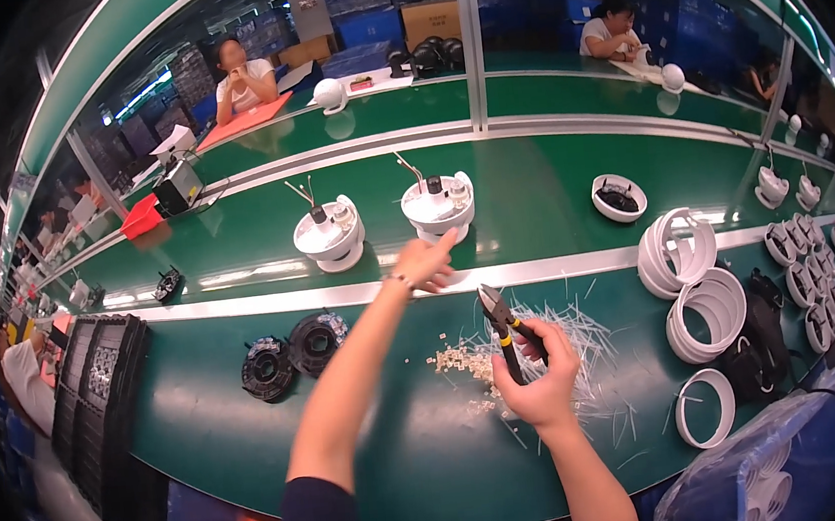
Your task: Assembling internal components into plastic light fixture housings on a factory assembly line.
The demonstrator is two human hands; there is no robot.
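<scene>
My left hand [425, 263] reaches across the silver rail, a finger stretched toward the foot of a white round housing [438, 210] with wires rising from it. The hand's fingers are apart, with nothing seen in them; whether the fingertip touches the housing I cannot tell. My right hand [542, 381] is closed around diagonal cutters [505, 337] with black and yellow handles, jaws pointing up and away. Under the cutters lie a heap of thin white strips [582, 345] and a pile of small cream-coloured pieces [465, 363]. A second wired white housing [328, 235] stands left of the first.
Two black round parts [267, 368] lie left of my left forearm. White rings [705, 408] stand at the right, near several stacked ones. On the green belt [531, 189] sits a white bowl-shaped part [619, 198]. Black trays [100, 412] stand at the left edge. Two people sit beyond the glass.
</scene>
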